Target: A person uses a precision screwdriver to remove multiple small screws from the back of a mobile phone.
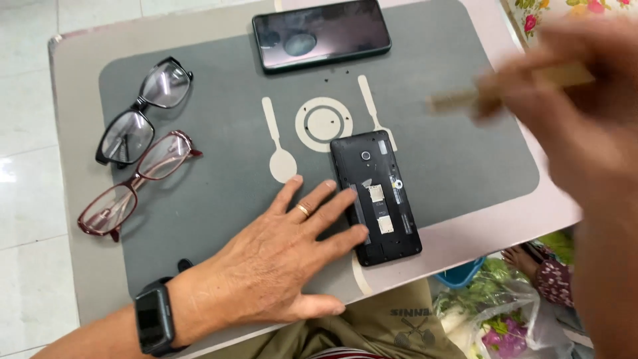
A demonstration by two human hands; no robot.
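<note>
— What are the hands doing?

— The left hand (282, 259) lies flat, fingers spread wide, palm down on the grey mat (199, 219). Its fingertips touch the left edge of an opened black phone (377, 197), a slab with the back cover off, showing matte plastic, a round camera lens and small metal card slots. There is a gold ring on one finger and a dark, square-faced watch (154, 318) on the wrist.

— And the right?

— The right hand (585, 100) is raised over the mat's right side, badly blurred. It pinches a thin, pale, stick-like tool (465, 98); I cannot tell what it is made of.

— What surrounds them?

— Near the far edge of the mat lies a second phone (321, 33), glossy glass face up. To the left sit two pairs of glasses: black frames (143, 110) and dark red ones (136, 183). The mat carries a pale print of spoon, plate and fork, and rests on a smooth beige tabletop (73, 133) with rounded corners.
</note>
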